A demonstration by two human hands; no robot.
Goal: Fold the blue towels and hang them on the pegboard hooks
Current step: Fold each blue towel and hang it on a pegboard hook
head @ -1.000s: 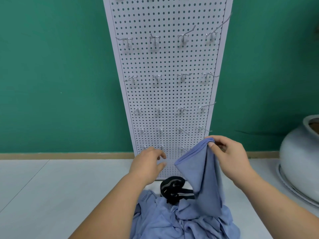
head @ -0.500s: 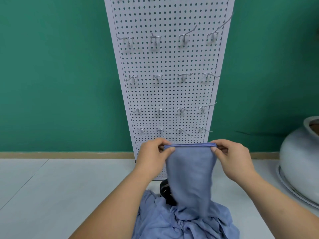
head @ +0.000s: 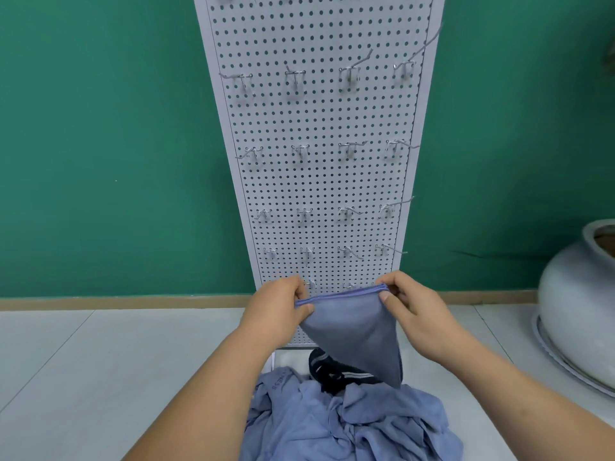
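Note:
A blue towel (head: 356,327) hangs in the air in front of the white pegboard (head: 319,128), folded so that it tapers to a point at the lower right. My left hand (head: 279,311) pinches its upper left corner. My right hand (head: 412,311) pinches the upper right corner, where several edges are stacked. The top edge is stretched level between the two hands. Rows of bare metal hooks (head: 349,148) stick out of the board above the hands. A crumpled pile of more blue towels (head: 349,420) lies on the floor below.
A black item with grey stripes (head: 332,371) lies at the pegboard's foot behind the pile. A large pale round pot (head: 579,294) on a tray stands at the right. Green wall behind, light tiled floor to the left.
My left hand reached over and took the towel's free corner. Both hands then drew the top edge taut and lifted the towel, which now hangs clear of the pile.

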